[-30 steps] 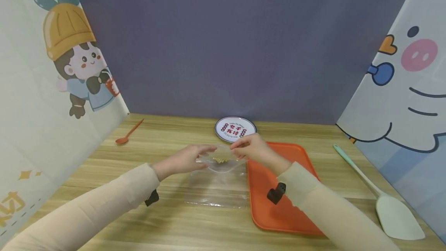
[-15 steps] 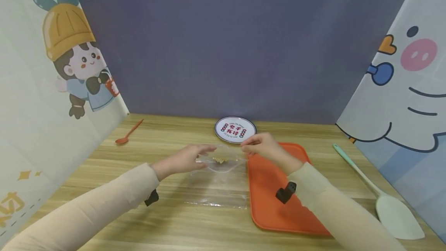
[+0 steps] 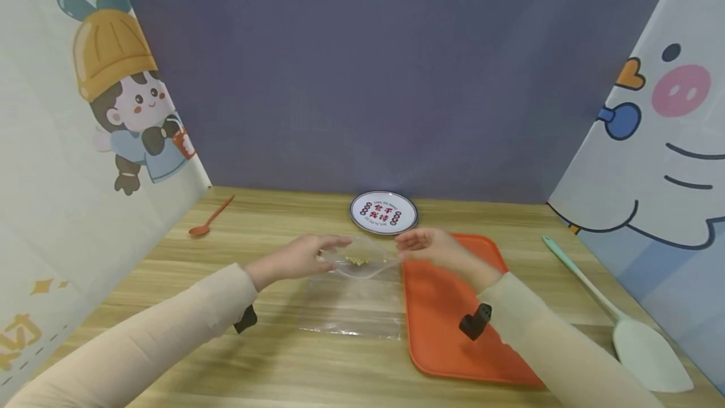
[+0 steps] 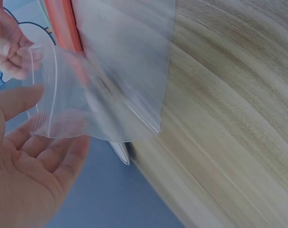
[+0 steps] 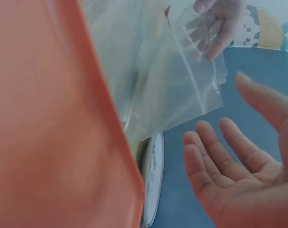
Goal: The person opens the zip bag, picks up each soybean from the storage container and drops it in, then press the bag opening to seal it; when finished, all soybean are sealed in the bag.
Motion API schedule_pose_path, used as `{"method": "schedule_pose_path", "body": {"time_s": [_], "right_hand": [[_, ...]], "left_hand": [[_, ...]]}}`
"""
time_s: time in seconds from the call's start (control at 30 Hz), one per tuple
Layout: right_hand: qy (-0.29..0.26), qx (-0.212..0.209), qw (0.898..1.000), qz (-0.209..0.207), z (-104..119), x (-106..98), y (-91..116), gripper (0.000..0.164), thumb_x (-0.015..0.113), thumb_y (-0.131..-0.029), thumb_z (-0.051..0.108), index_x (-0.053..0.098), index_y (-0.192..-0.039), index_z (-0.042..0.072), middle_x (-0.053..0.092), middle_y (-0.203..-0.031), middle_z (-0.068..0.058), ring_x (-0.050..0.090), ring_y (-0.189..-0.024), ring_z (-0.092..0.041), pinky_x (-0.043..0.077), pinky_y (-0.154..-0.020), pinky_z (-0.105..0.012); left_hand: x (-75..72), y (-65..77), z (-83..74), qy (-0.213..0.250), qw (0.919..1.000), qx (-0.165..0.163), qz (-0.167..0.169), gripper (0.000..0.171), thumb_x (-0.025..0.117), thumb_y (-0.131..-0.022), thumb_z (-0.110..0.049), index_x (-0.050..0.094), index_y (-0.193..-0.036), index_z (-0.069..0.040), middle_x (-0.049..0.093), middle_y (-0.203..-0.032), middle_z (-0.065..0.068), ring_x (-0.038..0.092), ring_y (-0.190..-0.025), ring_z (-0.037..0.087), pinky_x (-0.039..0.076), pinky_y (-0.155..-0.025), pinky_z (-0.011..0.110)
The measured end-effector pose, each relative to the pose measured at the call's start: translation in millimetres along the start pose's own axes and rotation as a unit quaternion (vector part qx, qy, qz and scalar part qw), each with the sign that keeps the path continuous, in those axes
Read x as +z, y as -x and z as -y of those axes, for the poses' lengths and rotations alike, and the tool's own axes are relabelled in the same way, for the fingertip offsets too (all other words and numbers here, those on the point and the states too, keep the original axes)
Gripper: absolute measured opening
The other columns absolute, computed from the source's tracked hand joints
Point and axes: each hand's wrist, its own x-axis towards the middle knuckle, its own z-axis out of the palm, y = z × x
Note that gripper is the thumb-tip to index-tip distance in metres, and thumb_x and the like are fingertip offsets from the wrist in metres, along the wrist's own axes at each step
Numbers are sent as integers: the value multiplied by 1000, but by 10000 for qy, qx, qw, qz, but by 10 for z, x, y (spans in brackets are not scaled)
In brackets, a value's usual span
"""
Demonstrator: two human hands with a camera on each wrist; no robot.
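Observation:
A clear zip bag [image 3: 352, 310] stands with its mouth spread above the wooden table. My left hand [image 3: 291, 259] holds the left side of that mouth between thumb and fingers; the left wrist view shows the zip strip [image 4: 51, 90] beside the thumb. At the right corner of the mouth, my right hand [image 3: 438, 254] has its fingers extended. In the right wrist view this hand [image 5: 234, 175] is apart from the bag and its palm holds nothing. Small pale yellow bits [image 3: 357, 261] show through the clear plastic; whether they lie inside the bag or behind it, I cannot tell.
An orange tray [image 3: 447, 332] lies right of the bag, under my right forearm. Behind the bag is a white plate [image 3: 384, 213] with red characters. A brown spoon [image 3: 206, 223] lies far left, a pale green spatula [image 3: 646, 348] far right. A grey wall [image 3: 362, 80] closes the back.
My right hand has moved off the bag's mouth to the right and its fingers have straightened from a pinch. The mouth has spread wider. My left hand keeps its place.

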Motion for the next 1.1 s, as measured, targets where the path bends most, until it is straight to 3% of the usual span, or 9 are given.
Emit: {"method": "schedule_pose_path", "body": {"time_s": [0.1, 0.2, 0.43, 0.57, 0.7, 0.8, 0.97, 1.1], "right_hand": [[62, -114, 9997, 224, -54, 34, 19, 53, 76, -83, 17, 57, -129, -1, 63, -128, -17, 59, -118, -32, 51, -100, -39], [29, -123, 9998, 158, -116, 99, 14, 55, 79, -80, 17, 59, -129, 1, 63, -129, -16, 60, -116, -33, 53, -98, -39], [120, 39, 9974, -709, -144, 224, -41, 27, 75, -83, 16, 74, -108, 6, 73, -110, -9, 67, -104, -19, 55, -90, -32], [372, -42, 9939, -1038, -141, 223, -89, 17, 76, -83, 17, 78, -97, 8, 75, -101, -6, 67, -95, -12, 54, -81, -25], [386, 127, 9925, -1154, -127, 205, -132, 15, 75, -83, 18, 77, -95, 9, 74, -101, -4, 65, -95, -13, 54, -83, -27], [294, 302, 9923, -1165, -96, 190, -161, 16, 75, -84, 17, 77, -97, 8, 73, -103, -6, 65, -99, -16, 53, -86, -29], [298, 507, 9904, -1252, -82, 157, -216, 16, 74, -85, 17, 76, -98, 9, 73, -103, -5, 64, -98, -17, 52, -84, -28], [198, 717, 9880, -1356, -102, 137, -247, 16, 74, -85, 17, 76, -99, 9, 73, -102, -4, 63, -95, -15, 51, -84, -29]], "left_hand": [[-12, 10, 20, 77, 10000, -6, -7, 56, 63, -91, -9, 45, -144, -6, 51, -144, 13, 54, -126, 34, 50, -102, 48], [-27, 19, 49, 185, 9998, 15, 24, 55, 63, -91, -8, 45, -143, -6, 51, -144, 13, 53, -127, 34, 49, -103, 48], [-64, 18, 97, 472, 9988, 47, 130, 51, 58, -94, -10, 46, -143, -6, 52, -143, 13, 53, -127, 34, 50, -102, 46], [-87, 9, 124, 459, 9989, -33, 83, 44, 52, -98, -9, 50, -142, -13, 54, -142, 8, 58, -119, 29, 53, -93, 40], [-111, -4, 152, 452, 9988, -140, -118, 40, 49, -100, -13, 54, -139, -23, 55, -141, 4, 59, -117, 24, 52, -96, 42], [-121, -11, 176, 508, 9983, -88, -283, 42, 52, -100, -18, 52, -141, -24, 54, -142, 4, 57, -123, 27, 47, -104, 48], [-121, -43, 213, 394, 9969, 182, -657, 56, 67, -91, -16, 48, -143, -13, 59, -136, 10, 61, -116, 29, 49, -103, 48], [-99, -88, 256, 303, 9925, -98, -1179, 57, 72, -85, -13, 52, -138, -7, 68, -120, 12, 66, -103, 26, 54, -95, 41]]}}
